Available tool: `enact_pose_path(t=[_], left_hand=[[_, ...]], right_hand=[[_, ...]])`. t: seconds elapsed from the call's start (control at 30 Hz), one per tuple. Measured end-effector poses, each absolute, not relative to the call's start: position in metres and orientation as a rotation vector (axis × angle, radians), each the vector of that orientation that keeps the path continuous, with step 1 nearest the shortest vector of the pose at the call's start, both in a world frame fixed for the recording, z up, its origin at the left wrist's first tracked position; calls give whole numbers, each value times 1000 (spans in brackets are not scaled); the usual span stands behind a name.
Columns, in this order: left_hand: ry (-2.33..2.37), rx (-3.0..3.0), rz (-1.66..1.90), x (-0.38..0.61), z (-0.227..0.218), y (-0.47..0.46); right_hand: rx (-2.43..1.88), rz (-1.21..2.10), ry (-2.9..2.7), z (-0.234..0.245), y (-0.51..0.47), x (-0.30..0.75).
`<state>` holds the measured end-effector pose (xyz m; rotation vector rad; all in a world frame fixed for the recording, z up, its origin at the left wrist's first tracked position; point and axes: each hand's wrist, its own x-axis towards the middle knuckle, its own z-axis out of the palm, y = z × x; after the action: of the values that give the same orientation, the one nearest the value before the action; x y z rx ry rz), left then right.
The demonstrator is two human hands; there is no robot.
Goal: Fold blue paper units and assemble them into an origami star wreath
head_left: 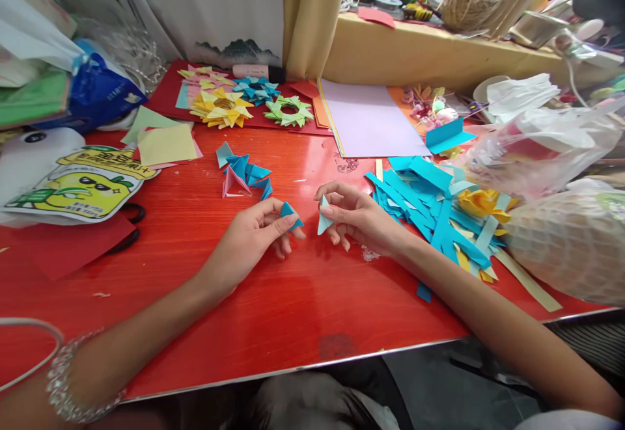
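Over the middle of the red table (273, 306), my left hand (258, 228) pinches a dark blue folded paper piece (290, 215) between thumb and fingers. A short gap to the right, my right hand (359, 215) grips a pale blue folded paper piece (323, 216), its point turned down. The two pieces are apart. Just beyond my left hand lie several blue folded paper pieces (249, 171) and a pink folded piece (235, 181). Finished-looking paper rings stand farther back: a yellow one (221, 108), a green one (289, 111) and a blue one (256, 90).
A heap of blue paper strips (430, 202) lies beside my right forearm, near a netted bundle (571, 244). Lilac paper sheets (371, 114) lie at the back. On the left are a lemon-printed pouch (78, 186), square paper sheets (168, 144) and red paper (68, 241).
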<state>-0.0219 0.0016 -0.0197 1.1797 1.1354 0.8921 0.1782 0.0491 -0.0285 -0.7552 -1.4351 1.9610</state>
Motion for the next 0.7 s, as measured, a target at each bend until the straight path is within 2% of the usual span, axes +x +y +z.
enact_pose_path(t=[0.4,0.7], left_hand=[[1157,1222,845,-20,-16,3],[1141,1269,911,-18,-15,-1]], right_hand=[[-896,1967,-1186,-28,35,176],[-1002,1789,-1159,-26,22,172]])
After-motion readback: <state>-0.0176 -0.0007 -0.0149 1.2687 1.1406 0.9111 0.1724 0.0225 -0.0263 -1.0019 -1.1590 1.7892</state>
